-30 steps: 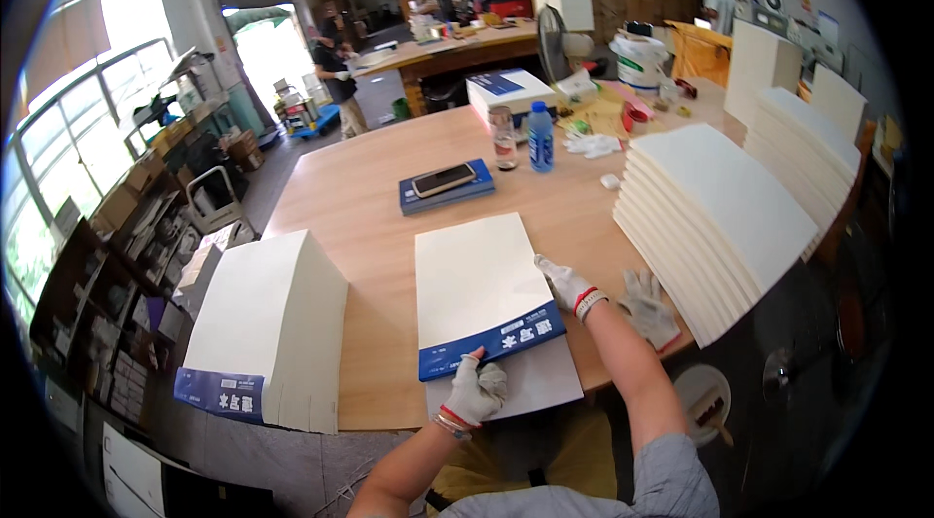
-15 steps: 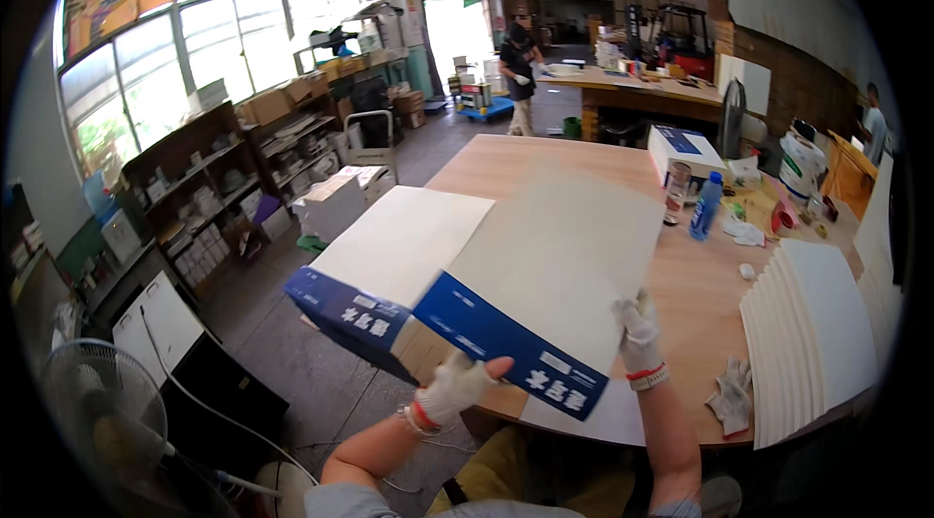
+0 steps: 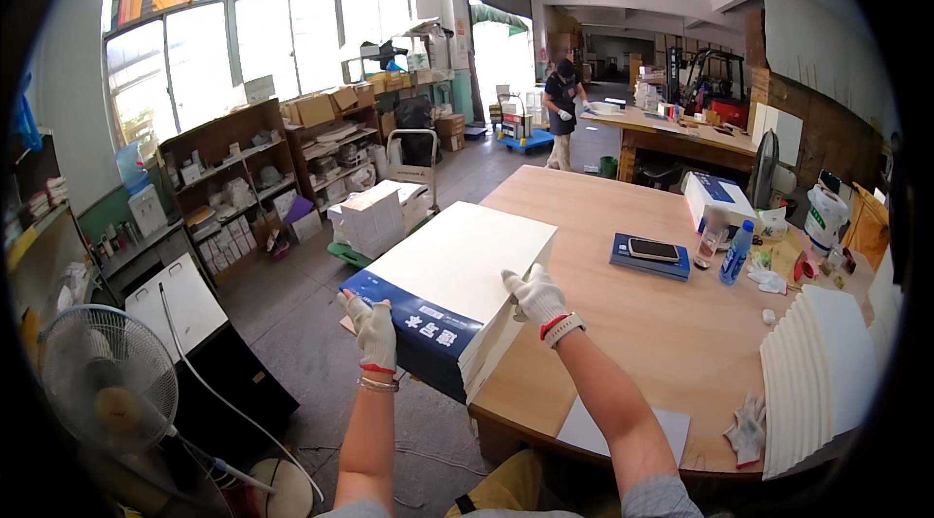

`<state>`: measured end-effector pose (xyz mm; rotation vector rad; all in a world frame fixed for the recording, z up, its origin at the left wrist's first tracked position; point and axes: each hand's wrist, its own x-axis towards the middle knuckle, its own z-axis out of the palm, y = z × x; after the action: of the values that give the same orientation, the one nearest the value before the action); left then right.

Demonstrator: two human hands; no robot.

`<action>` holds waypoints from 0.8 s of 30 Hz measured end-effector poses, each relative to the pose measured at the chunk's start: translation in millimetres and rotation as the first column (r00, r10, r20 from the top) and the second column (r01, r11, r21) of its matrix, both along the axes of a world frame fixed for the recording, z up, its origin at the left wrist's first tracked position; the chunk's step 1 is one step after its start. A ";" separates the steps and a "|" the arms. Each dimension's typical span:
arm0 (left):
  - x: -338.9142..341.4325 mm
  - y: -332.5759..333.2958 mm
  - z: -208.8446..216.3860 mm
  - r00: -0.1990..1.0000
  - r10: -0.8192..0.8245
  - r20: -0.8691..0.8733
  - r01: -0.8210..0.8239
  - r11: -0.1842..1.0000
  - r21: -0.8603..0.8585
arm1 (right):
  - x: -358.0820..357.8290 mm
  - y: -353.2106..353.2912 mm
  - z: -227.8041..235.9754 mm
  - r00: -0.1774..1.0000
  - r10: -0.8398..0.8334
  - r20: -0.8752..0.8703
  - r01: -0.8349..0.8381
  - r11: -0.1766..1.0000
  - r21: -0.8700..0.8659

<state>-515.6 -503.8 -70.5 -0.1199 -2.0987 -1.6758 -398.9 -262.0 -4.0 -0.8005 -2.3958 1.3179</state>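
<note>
A thick stack of large white sheets (image 3: pixel 467 238) with a printed blue band (image 3: pixel 413 316) along its near edge lies at the table's left edge. At the band, my left hand (image 3: pixel 374 333), in a white glove with bare fingertips, is closed on the near edge of the top sheet. My right hand (image 3: pixel 536 298), gloved as well, pinches the same sheet at its right edge. The sheet lies about flush on the stack, and its layers fan a little on the right side. Fingers under the edges are hidden.
On the wooden table lie blue books (image 3: pixel 650 256) with a phone (image 3: pixel 653 250) on top, a blue bottle (image 3: pixel 736 252), a fanned white stack (image 3: pixel 812 377) and a loose glove (image 3: pixel 747 430). A fan (image 3: pixel 107 377) stands at left. Another person (image 3: pixel 562 109) stands farther back.
The banded white sheet, held up over the table before, has moved left and down onto the stack. Both hands went left with it. The blue books and phone it hid now show.
</note>
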 end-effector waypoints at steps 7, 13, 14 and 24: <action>-13.0 5.3 -17.0 0.993 -0.108 -0.036 0.113 0.981 0.157 | 8.0 23.1 -16.9 0.993 0.096 -0.069 -0.106 0.981 -0.163; 114.0 12.8 -63.6 0.605 -0.599 -0.524 0.635 0.760 -0.135 | 193.1 87.4 -102.4 0.947 0.104 -0.305 -0.074 0.991 0.109; 128.1 22.2 -78.5 0.479 -0.728 -0.491 0.665 0.666 -0.339 | 238.5 97.5 -124.9 0.962 -0.008 -0.271 0.031 0.996 0.080; 255.0 106.1 -157.4 0.410 -0.909 -0.075 0.478 0.284 -0.831 | 428.9 61.7 -187.5 0.970 -0.238 -0.053 0.225 0.792 0.568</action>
<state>-260.6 -397.7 -227.8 -1.9142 -2.1325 -0.7691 30.0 -200.3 -191.5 -0.8808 -2.4050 0.4424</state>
